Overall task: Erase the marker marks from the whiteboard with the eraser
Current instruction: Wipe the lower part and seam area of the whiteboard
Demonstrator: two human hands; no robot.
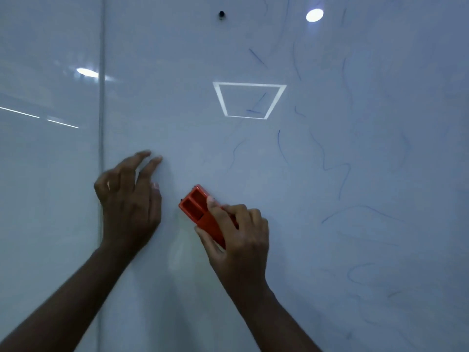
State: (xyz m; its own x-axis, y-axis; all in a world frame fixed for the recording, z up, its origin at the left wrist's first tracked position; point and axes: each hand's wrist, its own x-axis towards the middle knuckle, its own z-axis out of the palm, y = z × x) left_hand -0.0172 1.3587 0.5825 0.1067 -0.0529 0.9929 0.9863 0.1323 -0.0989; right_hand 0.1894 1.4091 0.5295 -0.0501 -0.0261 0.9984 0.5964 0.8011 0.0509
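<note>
A glossy whiteboard [253, 153] fills the head view. Thin blue marker marks [335, 168] run over its middle and right side, several of them faint. My right hand [241, 237] grips an orange eraser [195, 207] held flat against the board at lower centre, its free end pointing up and left. My left hand [129, 199] rests on the board to the left of the eraser, fingers spread and lightly bent, holding nothing.
A vertical seam [101, 123] splits the board near the left. A small dark fixing [221, 14] sits at the top centre. Ceiling lights reflect as a bright square outline [250, 85] and ovals.
</note>
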